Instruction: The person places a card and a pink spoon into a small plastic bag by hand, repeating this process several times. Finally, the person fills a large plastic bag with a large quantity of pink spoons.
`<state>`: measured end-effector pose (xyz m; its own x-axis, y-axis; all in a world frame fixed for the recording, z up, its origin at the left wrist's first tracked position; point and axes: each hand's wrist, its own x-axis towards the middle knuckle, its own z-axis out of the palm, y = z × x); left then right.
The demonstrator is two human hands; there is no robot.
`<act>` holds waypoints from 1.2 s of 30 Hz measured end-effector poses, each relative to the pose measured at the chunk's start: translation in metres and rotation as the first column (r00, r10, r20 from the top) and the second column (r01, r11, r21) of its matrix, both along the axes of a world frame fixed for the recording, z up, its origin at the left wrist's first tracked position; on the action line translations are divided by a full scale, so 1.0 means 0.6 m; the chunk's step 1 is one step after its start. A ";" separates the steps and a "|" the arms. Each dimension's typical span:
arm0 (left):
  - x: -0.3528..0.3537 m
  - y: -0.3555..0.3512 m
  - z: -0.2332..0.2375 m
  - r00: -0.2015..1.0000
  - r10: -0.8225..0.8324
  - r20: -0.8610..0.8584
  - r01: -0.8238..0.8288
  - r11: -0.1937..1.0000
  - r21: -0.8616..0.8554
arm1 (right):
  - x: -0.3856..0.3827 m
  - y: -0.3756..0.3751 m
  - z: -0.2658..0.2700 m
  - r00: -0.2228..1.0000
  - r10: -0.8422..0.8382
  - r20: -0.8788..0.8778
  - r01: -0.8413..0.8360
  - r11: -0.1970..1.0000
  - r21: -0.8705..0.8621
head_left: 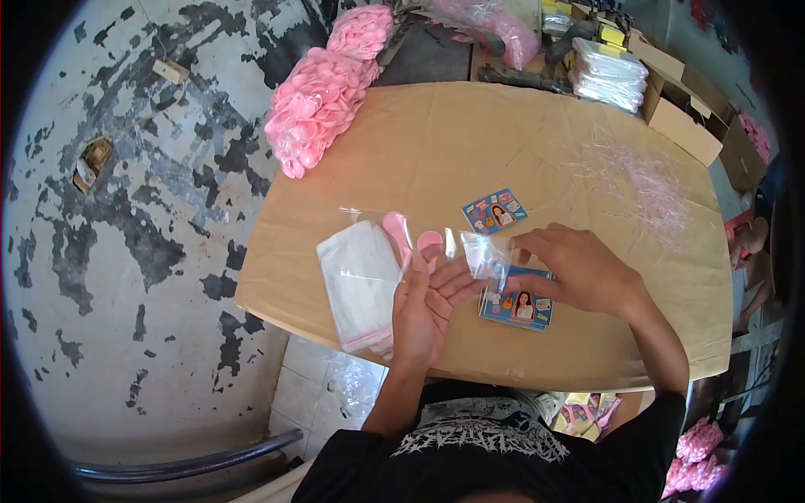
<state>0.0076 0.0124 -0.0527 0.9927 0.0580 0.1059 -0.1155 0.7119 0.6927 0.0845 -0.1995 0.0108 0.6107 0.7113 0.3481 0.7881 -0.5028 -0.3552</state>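
Observation:
A clear plastic bag (pixel 478 254) stretches between my two hands above the table. My left hand (pixel 428 308) is palm up, its thumb raised against the bag and its fingers reaching right beneath the film. At the bag's right end, the fingers and thumb of my right hand (pixel 574 267) curl around its edge. Pink plastic spoons (pixel 396 226) show beside and through the film. Left of my left hand lies a stack of white-looking plastic bags (pixel 356 277). Under my right hand sits a stack of blue printed cards (pixel 524 312), with another printed card (pixel 495 211) lying farther off.
Bundles of pink spoons in plastic (pixel 314 109) rest at the table's far left corner. Loose shredded strands (pixel 650 193) lie on the right of the brown-covered table (pixel 436 134). Packed clear bags (pixel 608 75) and an open cardboard box (pixel 683 126) stand behind. Another person's arm (pixel 750 239) shows at right.

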 end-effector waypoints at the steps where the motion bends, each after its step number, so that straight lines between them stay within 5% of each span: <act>1: 0.005 -0.001 0.003 0.998 0.058 -0.036 -0.058 0.998 -0.002 | 0.009 -0.011 -0.013 0.995 0.013 -0.095 -0.021 0.997 -0.075; 5: 0.020 -0.018 0.000 0.984 0.159 -0.081 -0.138 0.966 0.219 | 0.037 -0.024 -0.016 0.898 -0.074 -0.434 -0.026 0.975 -0.220; 9: 0.029 -0.026 -0.009 0.971 0.226 -0.074 -0.221 0.973 0.070 | 0.046 -0.024 -0.014 0.849 -0.082 -0.522 -0.052 0.970 -0.237; 14: 0.032 -0.032 0.014 0.991 0.118 -0.060 -0.128 0.972 -0.196 | 0.046 -0.020 -0.031 0.900 0.043 -0.434 -0.010 0.997 0.078; 15: 0.033 -0.033 0.013 0.993 0.101 -0.058 -0.107 0.988 -0.116 | 0.047 -0.015 -0.027 0.916 0.076 -0.395 -0.013 0.987 0.160; 17: 0.033 -0.037 0.005 0.995 0.070 -0.064 -0.068 0.997 0.040 | 0.035 -0.007 0.003 0.786 0.008 -0.619 0.122 0.978 0.167; 18: 0.033 -0.034 -0.004 0.999 0.001 -0.053 -0.003 0.999 -0.036 | 0.028 0.000 0.015 0.694 -0.019 -0.720 0.188 0.970 0.155; 20: 0.034 -0.027 -0.025 0.991 -0.134 -0.017 0.129 0.975 -0.182 | 0.020 0.008 0.013 0.715 0.029 -0.698 0.180 0.958 0.224; 23: 0.030 -0.030 0.001 0.998 -0.056 -0.028 0.046 0.955 -0.294 | 0.022 0.007 -0.001 0.795 0.066 -0.603 0.154 0.939 0.307; 26: 0.024 -0.037 0.011 0.994 0.100 -0.034 -0.100 0.995 0.004 | 0.032 0.001 -0.013 0.837 0.050 -0.545 0.149 0.937 0.315; 36: 0.034 -0.022 -0.001 0.909 0.410 -0.075 -0.409 0.912 0.029 | 0.031 -0.019 -0.012 0.770 0.133 -0.624 0.133 0.923 0.361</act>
<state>0.0282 -0.0005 -0.0531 0.8873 0.4601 0.0325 -0.3403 0.6054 0.7195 0.1029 -0.2110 0.0038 0.7822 0.6119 0.1173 0.3186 -0.2311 -0.9193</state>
